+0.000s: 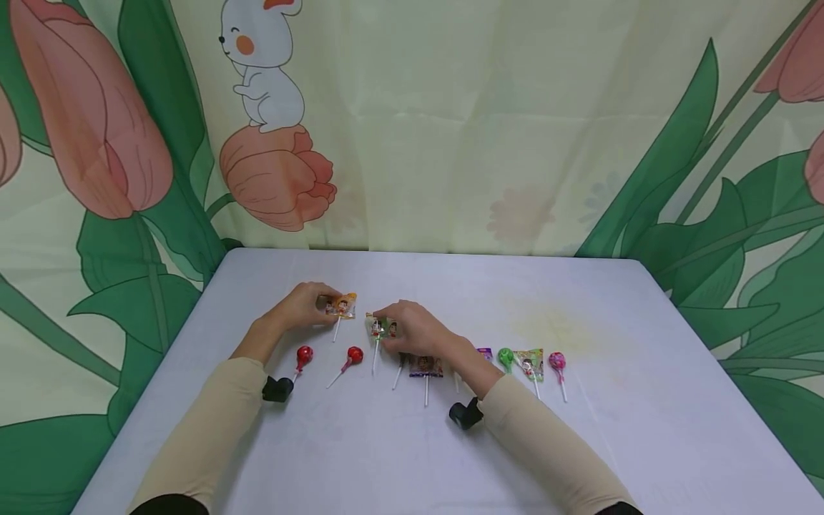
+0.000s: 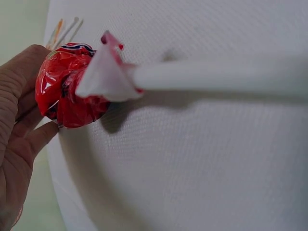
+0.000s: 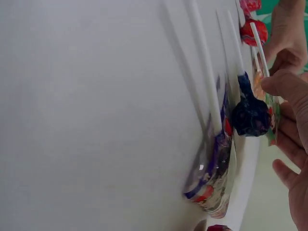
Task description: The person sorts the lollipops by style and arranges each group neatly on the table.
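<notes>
Beige sleeves (image 1: 215, 422) stretch over white table (image 1: 360, 458). Left hand (image 1: 302, 307), thumb and fingers nearly closed, pinches orange-wrapped lollipop (image 1: 346, 306) toward table's far side, stick angled nearward. Right hand (image 1: 415, 327), fingers partly curled, pinches green-wrapped lollipop (image 1: 376, 327) near it. Two red lollipops (image 1: 355, 355) lie nearer camera; dark blue lollipop (image 3: 250, 116), purple-edged lollipop (image 1: 425, 367) by right hand; pink lollipop (image 1: 557, 361) at row's right end.
</notes>
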A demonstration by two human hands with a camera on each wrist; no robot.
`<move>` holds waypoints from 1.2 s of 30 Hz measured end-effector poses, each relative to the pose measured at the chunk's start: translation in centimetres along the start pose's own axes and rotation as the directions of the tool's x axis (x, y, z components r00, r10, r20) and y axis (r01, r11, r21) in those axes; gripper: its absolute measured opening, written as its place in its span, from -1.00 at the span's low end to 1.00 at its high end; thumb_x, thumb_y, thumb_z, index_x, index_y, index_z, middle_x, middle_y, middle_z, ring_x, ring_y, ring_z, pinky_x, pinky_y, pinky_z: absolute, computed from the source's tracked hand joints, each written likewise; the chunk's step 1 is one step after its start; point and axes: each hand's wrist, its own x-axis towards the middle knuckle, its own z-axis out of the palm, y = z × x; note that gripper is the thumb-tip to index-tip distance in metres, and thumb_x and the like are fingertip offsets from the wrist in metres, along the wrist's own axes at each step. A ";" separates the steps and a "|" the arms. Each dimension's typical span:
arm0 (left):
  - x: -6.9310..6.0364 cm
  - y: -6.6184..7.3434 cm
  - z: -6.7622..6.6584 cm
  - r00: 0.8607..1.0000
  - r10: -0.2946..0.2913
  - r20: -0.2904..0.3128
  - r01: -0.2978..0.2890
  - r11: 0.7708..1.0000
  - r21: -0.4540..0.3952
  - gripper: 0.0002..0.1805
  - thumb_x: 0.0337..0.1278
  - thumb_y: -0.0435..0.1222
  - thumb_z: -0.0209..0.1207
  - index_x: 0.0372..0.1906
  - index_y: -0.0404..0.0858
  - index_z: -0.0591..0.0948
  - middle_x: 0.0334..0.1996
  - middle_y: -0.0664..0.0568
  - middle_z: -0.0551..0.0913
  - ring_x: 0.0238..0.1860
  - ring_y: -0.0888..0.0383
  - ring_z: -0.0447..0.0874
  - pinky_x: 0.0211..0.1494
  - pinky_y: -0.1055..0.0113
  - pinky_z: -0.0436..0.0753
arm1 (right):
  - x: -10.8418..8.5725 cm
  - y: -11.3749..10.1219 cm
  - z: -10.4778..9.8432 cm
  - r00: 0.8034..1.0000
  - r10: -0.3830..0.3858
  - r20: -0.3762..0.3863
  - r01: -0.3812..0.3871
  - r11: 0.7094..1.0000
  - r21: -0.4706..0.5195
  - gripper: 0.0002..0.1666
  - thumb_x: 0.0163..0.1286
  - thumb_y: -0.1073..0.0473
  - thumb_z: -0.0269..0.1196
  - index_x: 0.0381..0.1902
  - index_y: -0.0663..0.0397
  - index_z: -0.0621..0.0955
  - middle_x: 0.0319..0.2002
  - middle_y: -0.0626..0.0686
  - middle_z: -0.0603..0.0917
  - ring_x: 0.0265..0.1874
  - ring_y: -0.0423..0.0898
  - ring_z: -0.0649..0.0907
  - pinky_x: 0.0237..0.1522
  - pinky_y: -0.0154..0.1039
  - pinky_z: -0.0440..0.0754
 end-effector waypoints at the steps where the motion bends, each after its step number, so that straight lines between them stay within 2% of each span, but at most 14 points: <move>1: 0.0 0.0 0.0 1.000 -0.001 0.000 0.001 1.000 0.002 -0.42 0.14 -0.31 0.45 0.27 -0.37 0.60 0.22 -0.24 0.61 0.21 -0.13 0.55 0.35 -0.04 0.54 | 0.3 0.1 0.0 1.000 0.002 0.000 -0.002 1.000 0.000 -0.39 0.30 0.15 0.42 0.30 0.17 0.60 0.23 0.09 0.67 0.25 0.01 0.60 0.39 -0.03 0.46; 7: 0.1 -0.4 0.0 1.000 0.006 0.000 -0.006 1.000 -0.002 -0.42 0.15 -0.29 0.44 0.28 -0.36 0.60 0.22 -0.23 0.62 0.22 -0.14 0.55 0.36 -0.05 0.52 | 1.8 0.5 -0.4 0.999 0.049 0.022 -0.048 0.998 -0.029 -0.40 0.30 0.16 0.42 0.29 0.18 0.60 0.23 0.10 0.67 0.28 0.02 0.59 0.39 -0.05 0.46; 14: 0.3 -0.4 0.1 0.999 0.041 -0.003 -0.041 0.999 0.002 -0.41 0.15 -0.28 0.45 0.27 -0.38 0.60 0.21 -0.24 0.63 0.21 -0.14 0.56 0.36 -0.06 0.52 | 3.0 0.7 -0.5 0.993 0.113 0.043 -0.112 0.993 -0.027 -0.39 0.34 0.14 0.39 0.34 0.12 0.57 0.29 0.09 0.63 0.34 0.03 0.54 0.42 -0.07 0.43; 27: 0.1 -0.5 0.0 0.999 0.035 -0.011 -0.035 0.999 0.000 -0.41 0.15 -0.28 0.45 0.27 -0.39 0.59 0.21 -0.25 0.63 0.23 -0.16 0.55 0.38 -0.08 0.49 | 5.2 1.0 0.2 0.990 0.132 0.052 -0.128 0.989 -0.070 -0.42 0.39 0.14 0.38 0.32 0.18 0.56 0.28 0.13 0.63 0.30 0.05 0.56 0.41 -0.10 0.44; 36: 0.1 -0.3 0.0 1.000 0.012 -0.009 -0.012 1.000 -0.009 -0.41 0.16 -0.28 0.45 0.28 -0.37 0.59 0.21 -0.22 0.63 0.25 -0.15 0.54 0.41 -0.09 0.46 | 5.8 0.8 0.3 0.984 0.162 0.070 -0.157 0.985 -0.069 -0.40 0.43 0.14 0.36 0.37 0.16 0.53 0.33 0.13 0.58 0.36 0.06 0.52 0.46 -0.08 0.38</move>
